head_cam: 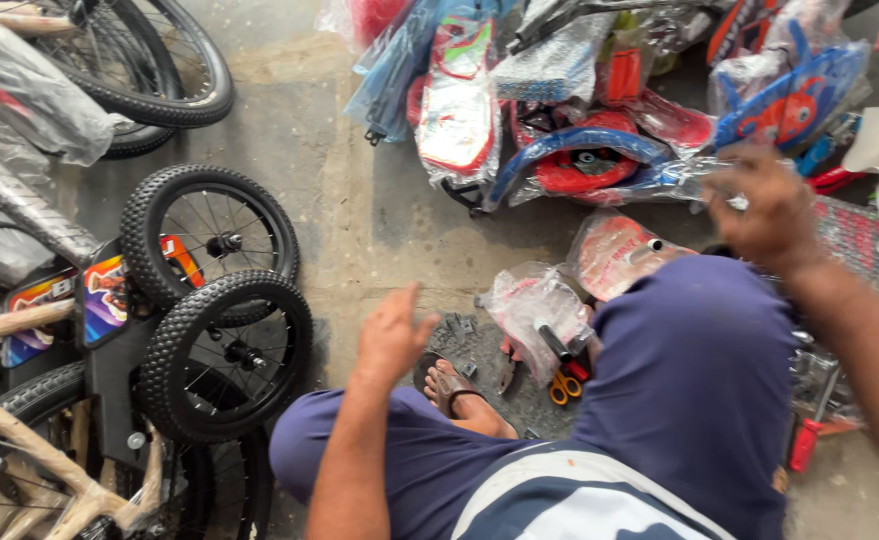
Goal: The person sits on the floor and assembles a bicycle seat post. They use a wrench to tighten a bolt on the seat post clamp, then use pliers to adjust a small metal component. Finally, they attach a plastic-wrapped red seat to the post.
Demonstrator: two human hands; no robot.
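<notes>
Right hand: your right hand (768, 205) is blurred, raised at the far right over the wrapped parts; I cannot tell its grip.
Left hand: your left hand (392, 335) hangs loosely open, holding nothing.
Nearest things: the plastic-wrapped bike parts (600, 150) lie just beyond and left of the right hand, long axis left to right.
Nearer hand: right.
Open room: bare concrete floor (360, 210) lies between the parts and the small wheels (222, 300) at left.

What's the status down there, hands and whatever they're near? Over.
Left hand open, empty, raised beside small bicycle wheels. Right hand blurred, at plastic-wrapped bike parts; grip unclear. Bagged pieces and scissors by sandalled foot.
</notes>
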